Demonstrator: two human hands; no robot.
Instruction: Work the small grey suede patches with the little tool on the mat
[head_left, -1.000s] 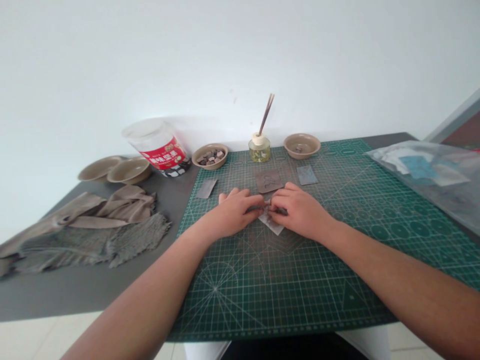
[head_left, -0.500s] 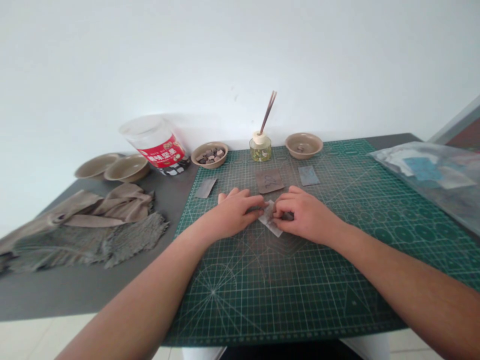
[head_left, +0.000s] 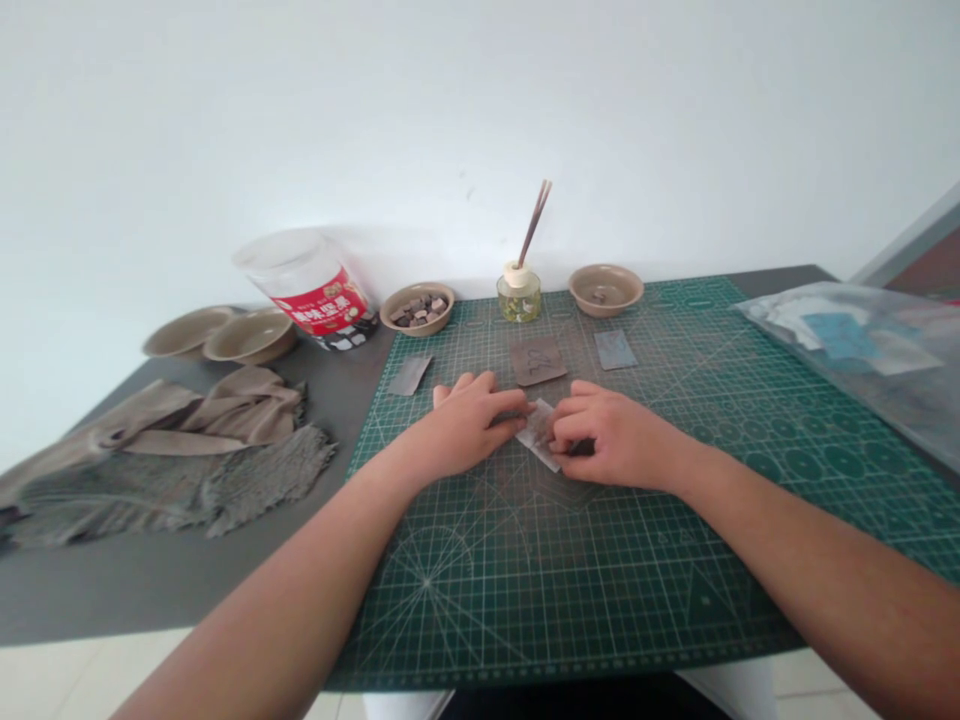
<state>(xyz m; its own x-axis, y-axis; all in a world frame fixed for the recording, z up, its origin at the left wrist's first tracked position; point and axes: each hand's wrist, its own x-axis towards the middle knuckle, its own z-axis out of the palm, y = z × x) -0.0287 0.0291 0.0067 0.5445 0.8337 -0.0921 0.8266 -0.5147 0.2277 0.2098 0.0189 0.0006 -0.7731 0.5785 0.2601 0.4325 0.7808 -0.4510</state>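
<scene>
Paper scrap (head_left: 538, 436) lies on the cutting mat (head_left: 600, 600) between both hands; it should be light, thin and easily creased, so it is best held by its edges. Left hand (head_left: 466, 425) curls closed against its edge, though any pinch is hidden. Right hand (head_left: 616, 440) presses thumb and fingers together on a small dark piece (head_left: 580, 448).

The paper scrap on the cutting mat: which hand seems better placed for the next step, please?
Probably the right hand: its fingers reach the paper scrap and a dark piece; the left hand only touches the scrap's edge.
</scene>
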